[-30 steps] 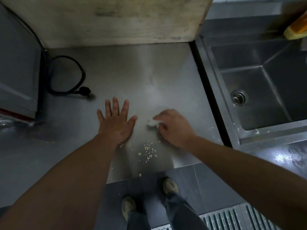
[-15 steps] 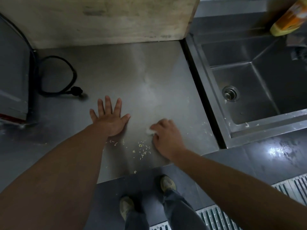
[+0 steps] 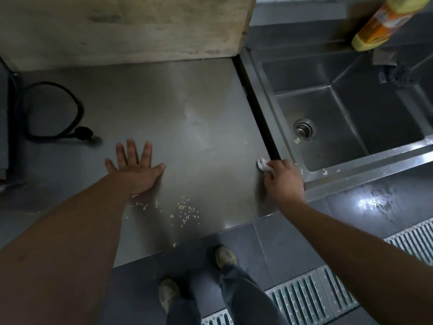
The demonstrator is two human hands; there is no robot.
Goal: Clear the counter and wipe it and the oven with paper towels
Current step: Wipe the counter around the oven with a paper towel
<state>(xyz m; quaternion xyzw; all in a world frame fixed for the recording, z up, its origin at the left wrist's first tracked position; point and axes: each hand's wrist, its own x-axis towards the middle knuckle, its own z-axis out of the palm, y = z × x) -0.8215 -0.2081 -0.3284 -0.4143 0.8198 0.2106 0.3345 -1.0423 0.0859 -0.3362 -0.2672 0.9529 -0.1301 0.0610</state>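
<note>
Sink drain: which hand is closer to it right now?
Right. The right hand, holding a paper towel, is beside the sink; the left hand lies flat mid-counter, farther from the drain.

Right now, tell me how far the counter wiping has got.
Done: most of the steel counter is bare apart from a black power cord. In hand: the right hand grips a wadded paper towel at the counter's right edge beside the sink, while the left hand presses flat. Left: food scraps near the front edge. The oven's state cannot be judged.
</note>
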